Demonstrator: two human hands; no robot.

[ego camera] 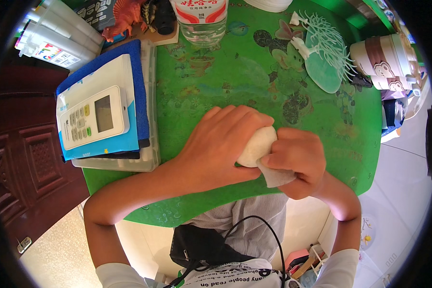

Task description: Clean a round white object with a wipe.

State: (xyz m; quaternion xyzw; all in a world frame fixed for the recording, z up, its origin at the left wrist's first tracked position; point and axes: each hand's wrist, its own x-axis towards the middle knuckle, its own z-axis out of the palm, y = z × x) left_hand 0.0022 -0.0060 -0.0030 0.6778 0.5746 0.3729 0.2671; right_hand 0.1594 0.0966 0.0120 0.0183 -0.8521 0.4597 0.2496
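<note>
Above the near part of the green table [208,97], my left hand [225,144] is closed around a pale, rounded object [257,147], perhaps a ball or a lump of clay. My right hand [298,158] presses against the object's right side, fingers curled, and pinches a small greyish-white piece of sheet or cloth [276,176] that hangs below the fingers. The two hands meet at the object, and the left palm and some right fingertips are hidden.
At left, a white remote control [93,117] lies on a packet, blue cloth and clear plastic case [149,108]. A water bottle [203,21], toy dinosaur [124,18] and marker box [57,39] stand at the back. Branching coral-like toys [325,50] and paper cups [378,55] are at right.
</note>
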